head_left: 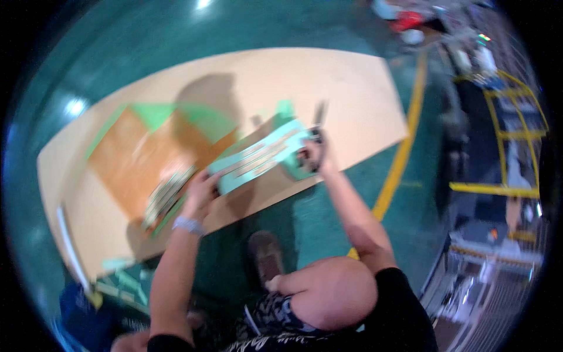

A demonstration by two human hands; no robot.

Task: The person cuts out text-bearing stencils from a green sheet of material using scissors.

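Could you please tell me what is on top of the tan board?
An orange sheet, a green sheet and a striped bundle lie on the tan board. Whatever these and the held mint piece cover cannot be seen.

Two hands [201, 193] [312, 154], one held pale-green sheet [261, 154], one pair of scissors [316, 136] and one board [305, 76] show.

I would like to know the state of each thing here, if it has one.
left hand: closed on one end of the mint strip
right hand: closed on the scissors
mint strip: held up, blurred
scissors: in hand; open or shut, too blurred to tell
orange sheet: lying on the tan board
tan board: lying flat
white bar: at the tan board's left edge
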